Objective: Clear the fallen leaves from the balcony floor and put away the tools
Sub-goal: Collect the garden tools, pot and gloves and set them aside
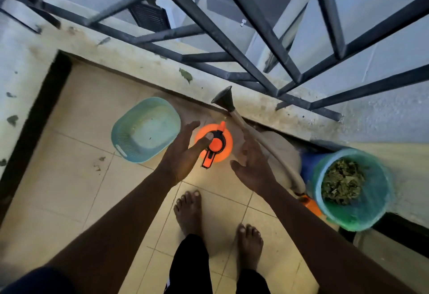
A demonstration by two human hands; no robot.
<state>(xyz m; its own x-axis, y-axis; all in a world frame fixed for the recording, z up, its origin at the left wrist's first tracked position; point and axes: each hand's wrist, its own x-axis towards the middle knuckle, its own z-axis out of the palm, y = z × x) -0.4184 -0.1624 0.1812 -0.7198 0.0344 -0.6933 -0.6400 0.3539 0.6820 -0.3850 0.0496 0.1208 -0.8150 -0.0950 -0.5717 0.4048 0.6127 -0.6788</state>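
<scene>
Tiled balcony floor (76, 189), viewed from overhead, bounded at the far edge by a stained concrete ledge (130, 58) carrying dark metal railing bars (246, 22). Orange spray bottle (218, 145) with black-and-orange trigger head, upright on the tiles near the far edge, between a teal basket and a watering can. Left hand (182, 154): fingers spread and straight, reaching over the left side of the spray bottle, thumb overlapping the trigger head; cannot tell whether touching or just above. Right hand (253, 168): fingers loosely extended and slightly apart, palm turned toward the spray bottle, holding nothing, just to the right of it and apart from it. Teal basket (148, 129), perforated wall, shallow, on the tiles just left of the spray bottle, close to the far edge. Watering can (282, 154), pale beige, against the foot of the ledge toward the far right corner, long spout angled up and left, ending in a black rose (224, 100) level with the ledge top. Green bucket (366, 219) at the right edge of the floor, just right of the watering can, holding a heap of dry leaves (342, 182). Blue item (308, 163) and orange item (311, 204) tucked between watering can and bucket, mostly hidden. Single green leaf (185, 75) on the ledge top. Small leaf scraps (98, 166) on the tiles near the basket's near side. Two bare feet (188, 212) on the tiles at the near edge, dark trouser legs above.
</scene>
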